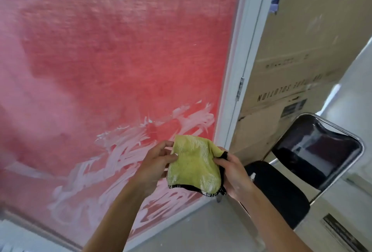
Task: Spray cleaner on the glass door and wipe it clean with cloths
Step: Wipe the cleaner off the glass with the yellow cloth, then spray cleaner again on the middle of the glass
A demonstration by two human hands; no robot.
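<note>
While held in both hands before the smeared glass door (112,66), yellow-green cloth (194,163) kept low, near the door's bottom right corner.

Pinched at its left edge by the left hand (156,163), thumb and fingers curled onto the fabric; gripped at its right edge by the right hand (233,173), fingers folded round the black-trimmed hem. Hung spread between the two hands, dotted with white foam. Showed red behind the glass, with white streaks of cleaner across the lower part and a hazy film higher up. Stood just right of the white door frame (239,82): a cardboard box (298,54) and a black folding chair (314,151), a small white object on its seat.
</note>
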